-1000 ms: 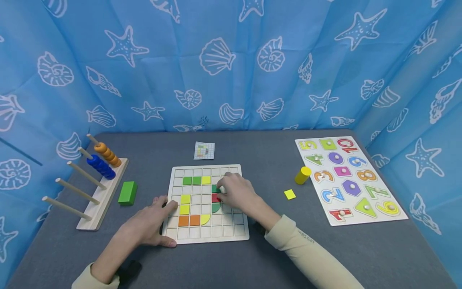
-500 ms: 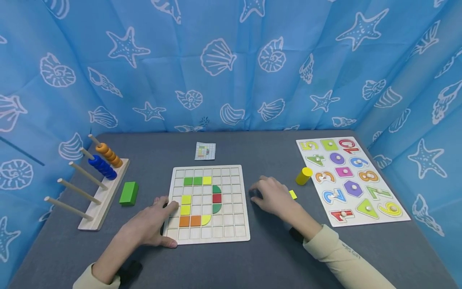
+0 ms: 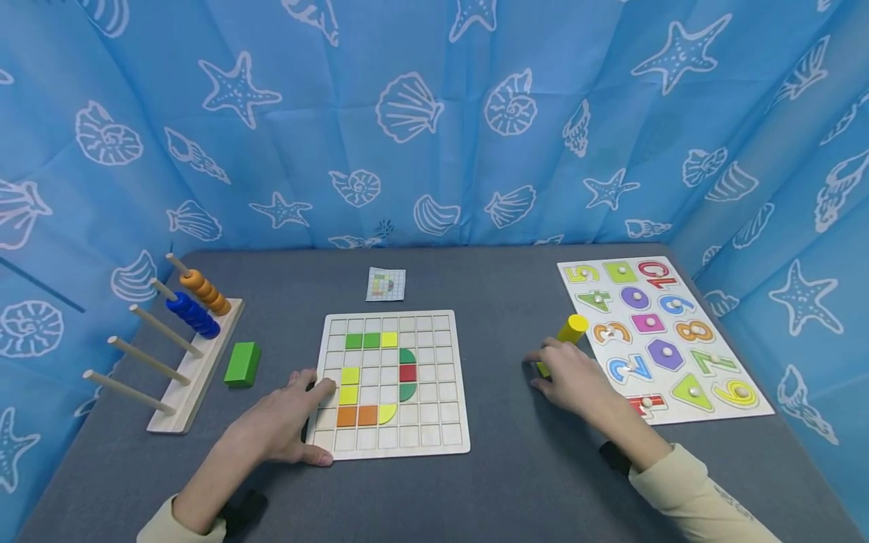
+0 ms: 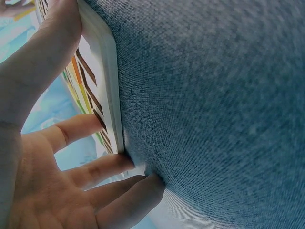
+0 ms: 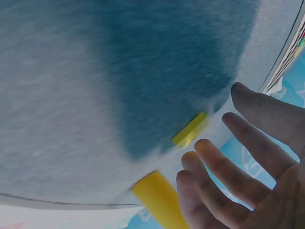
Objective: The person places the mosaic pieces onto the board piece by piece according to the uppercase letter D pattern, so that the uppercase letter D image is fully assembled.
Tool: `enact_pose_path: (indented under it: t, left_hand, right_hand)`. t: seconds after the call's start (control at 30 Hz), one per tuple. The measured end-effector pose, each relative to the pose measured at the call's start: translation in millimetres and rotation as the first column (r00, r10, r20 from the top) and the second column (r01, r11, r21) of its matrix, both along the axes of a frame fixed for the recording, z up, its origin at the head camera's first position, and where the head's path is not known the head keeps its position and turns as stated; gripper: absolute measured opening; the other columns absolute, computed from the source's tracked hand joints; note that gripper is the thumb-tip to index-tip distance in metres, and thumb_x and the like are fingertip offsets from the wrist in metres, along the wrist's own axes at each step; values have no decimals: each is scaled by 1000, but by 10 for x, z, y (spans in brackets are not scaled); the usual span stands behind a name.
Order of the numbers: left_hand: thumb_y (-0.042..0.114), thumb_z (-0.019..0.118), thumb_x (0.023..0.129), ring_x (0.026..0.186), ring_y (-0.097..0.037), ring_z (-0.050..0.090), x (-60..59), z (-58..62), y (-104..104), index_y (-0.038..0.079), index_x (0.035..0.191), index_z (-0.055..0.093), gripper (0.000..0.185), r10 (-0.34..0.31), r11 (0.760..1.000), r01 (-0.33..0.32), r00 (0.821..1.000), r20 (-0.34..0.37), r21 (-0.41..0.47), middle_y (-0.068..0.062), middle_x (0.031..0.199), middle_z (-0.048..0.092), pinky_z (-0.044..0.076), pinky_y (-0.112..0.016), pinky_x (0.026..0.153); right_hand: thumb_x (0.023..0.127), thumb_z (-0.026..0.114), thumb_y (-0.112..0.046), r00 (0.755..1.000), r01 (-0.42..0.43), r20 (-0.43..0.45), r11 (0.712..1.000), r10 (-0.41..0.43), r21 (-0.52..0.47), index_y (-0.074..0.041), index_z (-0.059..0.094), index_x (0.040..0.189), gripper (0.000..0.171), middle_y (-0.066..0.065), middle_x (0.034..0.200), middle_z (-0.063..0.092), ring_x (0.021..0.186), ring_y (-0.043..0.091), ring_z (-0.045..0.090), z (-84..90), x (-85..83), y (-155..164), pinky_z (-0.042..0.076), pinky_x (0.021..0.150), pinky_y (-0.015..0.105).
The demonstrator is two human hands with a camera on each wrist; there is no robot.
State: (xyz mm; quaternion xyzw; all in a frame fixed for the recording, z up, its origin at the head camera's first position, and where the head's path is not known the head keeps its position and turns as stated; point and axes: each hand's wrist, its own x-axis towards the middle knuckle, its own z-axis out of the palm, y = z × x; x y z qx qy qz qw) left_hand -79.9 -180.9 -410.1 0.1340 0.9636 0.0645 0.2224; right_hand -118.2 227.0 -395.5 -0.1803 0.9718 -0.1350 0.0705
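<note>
From the head camera, the left hand lies flat on the left edge of the grid board; the right hand, fingers relaxed, covers the yellow square tile beside the yellow cylinder; in the left wrist view, straight fingers touch the board's edge; in the right wrist view, spread fingers hover just beside the tile, holding nothing.

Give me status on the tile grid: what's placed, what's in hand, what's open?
Placed: eleven tiles sit in the grid board, green and yellow on top, green-red-green down the right, yellow and orange on the left and bottom. In hand: left hand rests on the board's left edge; right hand reaches over the loose yellow square tile beside the yellow cylinder, fingers spread, not gripping. Left: most cells are bare.
</note>
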Motion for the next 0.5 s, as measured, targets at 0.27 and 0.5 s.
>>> enact_pose_path:
  t: [0.27, 0.5]
  left_hand:
    - [58, 94, 60, 137, -58, 45, -9, -10, -9, 17, 144, 50, 103, 5, 1000, -5, 1000, 11, 1, -26, 152, 44, 44, -71, 104]
    - [57, 94, 61, 139, -59, 43, -6, -12, -14, 17, 144, 49, 103, 12, 1000, -12, 1000, 18, 11, -26, 154, 43, 42, -71, 105]
  right_hand:
    - [82, 81, 0, 1000, 10, 10, 1000, -10, -10, 2, 71, 121, 40, 20, 111, 70, 97, 32, 68, -27, -1, 131, 59, 82, 52]
    - [80, 76, 10, 999, 31, 9, 999, -31, -21, 6, 71, 119, 39, 18, 100, 69, 83, 22, 62, -59, -43, 138, 58, 72, 44]
